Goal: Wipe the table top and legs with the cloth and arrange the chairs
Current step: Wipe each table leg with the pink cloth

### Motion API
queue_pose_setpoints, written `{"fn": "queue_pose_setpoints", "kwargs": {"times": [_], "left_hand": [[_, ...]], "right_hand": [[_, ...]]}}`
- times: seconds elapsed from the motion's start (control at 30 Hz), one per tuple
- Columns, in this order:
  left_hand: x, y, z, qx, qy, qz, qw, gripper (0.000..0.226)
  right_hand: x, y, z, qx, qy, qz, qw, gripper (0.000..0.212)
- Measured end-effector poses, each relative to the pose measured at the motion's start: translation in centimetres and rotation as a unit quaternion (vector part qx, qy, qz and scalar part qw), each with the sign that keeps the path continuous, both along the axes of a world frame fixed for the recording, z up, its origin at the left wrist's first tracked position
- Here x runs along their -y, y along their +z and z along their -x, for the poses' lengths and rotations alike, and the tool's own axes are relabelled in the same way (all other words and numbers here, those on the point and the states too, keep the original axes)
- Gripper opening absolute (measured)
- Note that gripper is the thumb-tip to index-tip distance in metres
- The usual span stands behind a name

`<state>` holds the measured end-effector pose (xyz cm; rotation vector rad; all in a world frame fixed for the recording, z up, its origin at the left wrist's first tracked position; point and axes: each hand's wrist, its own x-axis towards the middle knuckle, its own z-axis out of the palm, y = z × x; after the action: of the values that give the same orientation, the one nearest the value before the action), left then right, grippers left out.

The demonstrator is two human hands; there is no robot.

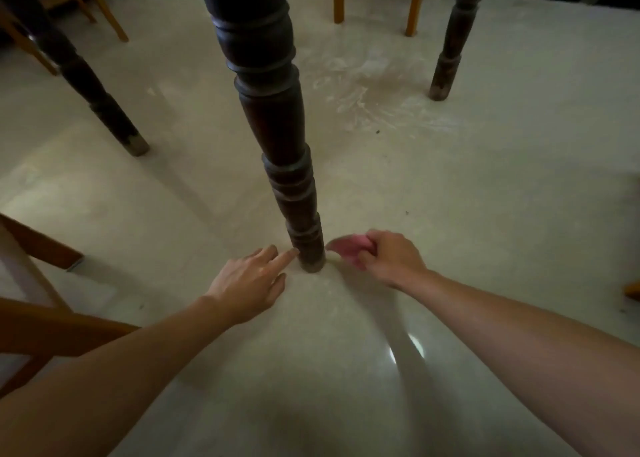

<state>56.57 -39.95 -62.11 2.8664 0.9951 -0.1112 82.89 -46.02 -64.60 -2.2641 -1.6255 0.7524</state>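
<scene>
The right hand (391,254) grips a crumpled pink cloth (348,245) just beside the foot of the dark turned wooden bench leg (277,124). The left hand (251,281) lies open, forefinger touching that foot. A brown wooden chair (41,321) crowds the left, above the pale glossy floor (485,196).

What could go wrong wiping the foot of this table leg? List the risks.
1. The pink cloth is bunched in the right hand, beside the dark turned table leg rather than around it, so the grooves may get missed.
2. The left hand has a fingertip at the leg's foot and could get rubbed or pinched.
3. The wooden chair sits close by the left arm and could be bumped.
</scene>
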Motion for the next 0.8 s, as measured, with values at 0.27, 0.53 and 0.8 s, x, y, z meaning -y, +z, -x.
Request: {"fn": "queue_pose_setpoints", "kwargs": {"times": [0.27, 0.53, 0.8], "left_hand": [[3.0, 8.6, -1.3, -0.045, 0.123, 0.106, 0.986, 0.051], [6.5, 25.1, -2.9, 0.024, 0.181, 0.177, 0.967, 0.049], [5.8, 43.0, 0.3, 0.064, 0.233, 0.184, 0.953, 0.049]], "right_hand": [[5.3, 8.4, -3.9, 0.046, 0.008, 0.103, 0.994, 0.034], [7.3, 25.5, -4.6, 0.081, 0.019, 0.143, 0.986, 0.041], [5.5, 45.7, -3.3, 0.147, 0.056, 0.158, 0.975, 0.042]]}}
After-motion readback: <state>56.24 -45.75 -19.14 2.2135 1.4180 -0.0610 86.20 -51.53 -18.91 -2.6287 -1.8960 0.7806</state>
